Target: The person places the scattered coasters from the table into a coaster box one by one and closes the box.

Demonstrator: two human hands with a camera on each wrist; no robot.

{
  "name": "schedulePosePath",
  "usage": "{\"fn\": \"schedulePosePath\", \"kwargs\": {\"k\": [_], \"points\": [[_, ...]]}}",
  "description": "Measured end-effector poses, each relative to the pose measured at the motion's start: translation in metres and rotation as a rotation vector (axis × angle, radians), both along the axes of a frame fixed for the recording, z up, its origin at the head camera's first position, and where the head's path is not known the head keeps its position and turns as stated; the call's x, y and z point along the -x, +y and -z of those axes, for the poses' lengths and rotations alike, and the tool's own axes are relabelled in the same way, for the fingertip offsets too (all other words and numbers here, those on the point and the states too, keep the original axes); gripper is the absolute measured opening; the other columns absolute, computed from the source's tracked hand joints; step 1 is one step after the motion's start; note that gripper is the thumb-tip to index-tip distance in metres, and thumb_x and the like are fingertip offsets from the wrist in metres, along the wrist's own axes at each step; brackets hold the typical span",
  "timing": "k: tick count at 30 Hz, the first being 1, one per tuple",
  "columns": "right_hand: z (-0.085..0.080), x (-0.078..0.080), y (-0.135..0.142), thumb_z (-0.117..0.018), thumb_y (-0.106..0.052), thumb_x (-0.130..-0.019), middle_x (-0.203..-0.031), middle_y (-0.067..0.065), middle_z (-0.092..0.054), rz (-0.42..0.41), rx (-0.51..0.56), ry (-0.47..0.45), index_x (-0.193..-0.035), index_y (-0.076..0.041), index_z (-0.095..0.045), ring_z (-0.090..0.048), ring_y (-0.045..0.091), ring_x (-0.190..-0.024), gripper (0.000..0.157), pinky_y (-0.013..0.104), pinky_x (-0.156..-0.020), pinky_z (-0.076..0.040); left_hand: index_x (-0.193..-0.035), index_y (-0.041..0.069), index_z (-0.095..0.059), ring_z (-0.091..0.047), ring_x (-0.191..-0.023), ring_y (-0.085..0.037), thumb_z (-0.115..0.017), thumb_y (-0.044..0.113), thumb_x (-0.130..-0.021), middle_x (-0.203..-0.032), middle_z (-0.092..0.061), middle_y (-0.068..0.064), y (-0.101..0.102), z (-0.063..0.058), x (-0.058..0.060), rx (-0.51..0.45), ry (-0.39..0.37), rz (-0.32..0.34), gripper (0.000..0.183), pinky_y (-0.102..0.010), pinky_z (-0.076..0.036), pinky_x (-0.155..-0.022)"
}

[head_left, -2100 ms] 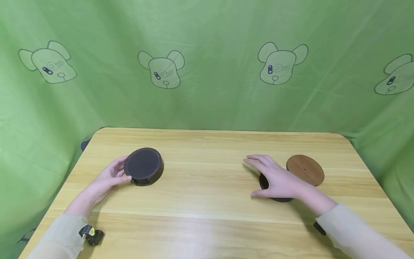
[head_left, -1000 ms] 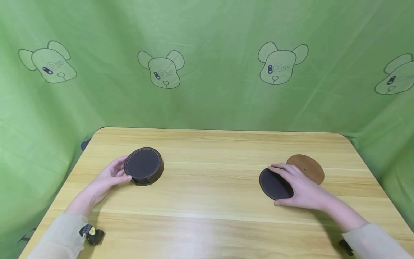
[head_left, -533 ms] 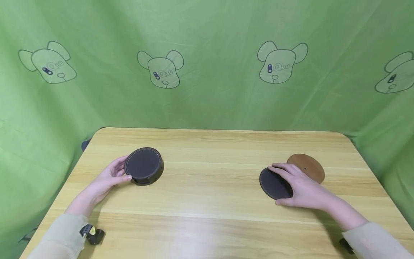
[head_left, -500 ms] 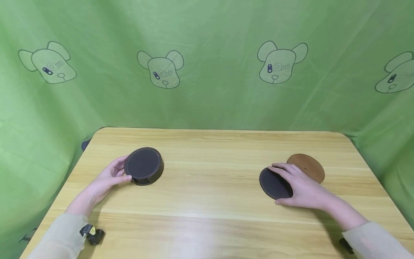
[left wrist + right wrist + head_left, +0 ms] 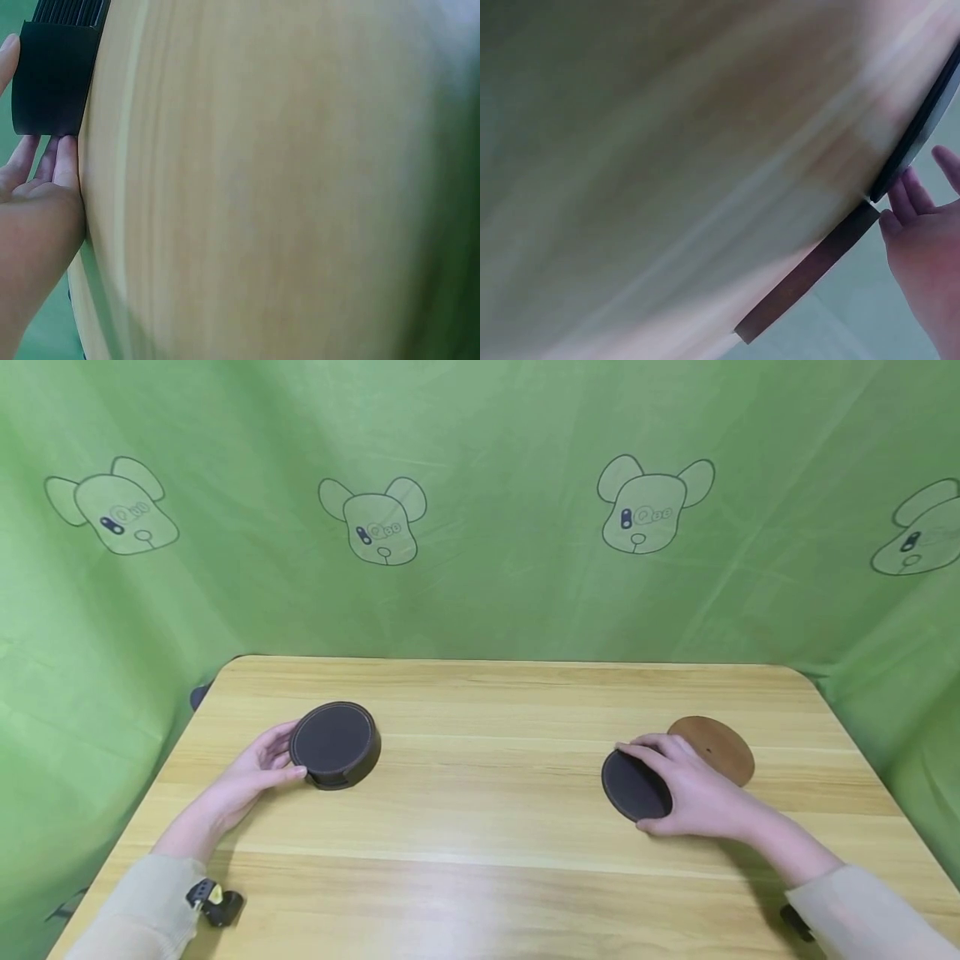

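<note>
On the left of the table, a round black coaster holder [image 5: 352, 775] carries a stack of coasters, the top black one [image 5: 333, 735] showing. My left hand [image 5: 243, 777] holds the holder, thumb on its near side and fingers around its left and far side. At right a round black coaster [image 5: 633, 787] lies on the table. My right hand [image 5: 701, 789] arches over its right part, with a fingertip at the far rim and the thumb near the close rim. In the right wrist view, the thumb [image 5: 946, 161] shows a small gap from the black coaster [image 5: 915, 142].
A round brown disc [image 5: 712, 747] with a small dark mark in its middle lies behind my right hand. The light wooden table [image 5: 465, 760] has rounded far corners. A green curtain [image 5: 510, 602] with animal-head outlines hangs behind it.
My right hand drew back rightward from over the black coaster, uncovering it, then shifted slightly left and closer around it. The coaster stays put. My left hand and the holder have not moved.
</note>
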State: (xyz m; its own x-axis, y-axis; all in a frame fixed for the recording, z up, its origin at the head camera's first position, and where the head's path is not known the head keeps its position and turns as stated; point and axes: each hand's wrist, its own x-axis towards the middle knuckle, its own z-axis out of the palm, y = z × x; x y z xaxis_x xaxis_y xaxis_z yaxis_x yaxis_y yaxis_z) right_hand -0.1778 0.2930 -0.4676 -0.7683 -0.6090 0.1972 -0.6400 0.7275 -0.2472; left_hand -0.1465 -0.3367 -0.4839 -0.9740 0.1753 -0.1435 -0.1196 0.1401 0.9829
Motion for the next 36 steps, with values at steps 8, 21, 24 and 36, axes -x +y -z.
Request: {"fn": "schedulePosePath", "kwargs": {"k": [8,21,24,36], "points": [[-0.001,-0.001,-0.011,-0.099,-0.033,-0.06,-0.143,0.014,-0.052,-0.03,-0.014,-0.001,-0.151,-0.011,-0.056,-0.049,0.03,-0.125,0.103,0.046,-0.086,-0.057,-0.164,-0.005,-0.023,-0.056,-0.12,0.013,-0.072,-0.002,-0.094,-0.134,-0.051,0.022,0.001,-0.001,0.0,0.014,-0.008,-0.007,0.085,-0.004,-0.044,-0.104],[-0.005,0.009,-0.039,-0.097,-0.032,-0.063,-0.145,0.015,-0.05,-0.057,-0.004,-0.056,-0.151,-0.009,-0.055,-0.047,0.033,-0.131,0.1,0.051,-0.094,-0.056,-0.164,-0.004,-0.023,-0.057,-0.12,0.012,-0.072,-0.001,-0.094,-0.135,-0.051,0.02,0.001,-0.002,0.0,0.009,-0.016,-0.003,0.085,-0.005,-0.045,-0.103],[-0.006,0.013,-0.045,-0.096,-0.033,-0.064,-0.145,0.015,-0.05,-0.064,-0.005,-0.066,-0.151,-0.009,-0.055,-0.046,0.033,-0.131,0.099,0.052,-0.096,-0.056,-0.164,-0.005,-0.023,-0.057,-0.12,0.013,-0.072,-0.001,-0.094,-0.134,-0.051,0.021,0.001,-0.002,0.0,0.009,-0.014,-0.001,0.085,-0.005,-0.045,-0.103],[-0.012,0.028,-0.079,-0.093,-0.03,-0.064,-0.146,0.018,-0.048,-0.143,0.018,-0.073,-0.151,-0.007,-0.053,-0.045,0.035,-0.134,0.099,0.054,-0.103,-0.054,-0.163,-0.006,-0.023,-0.056,-0.121,0.013,-0.072,-0.002,-0.093,-0.134,-0.052,0.023,0.002,-0.002,0.0,0.005,-0.002,0.0,0.086,-0.004,-0.044,-0.104]]}}
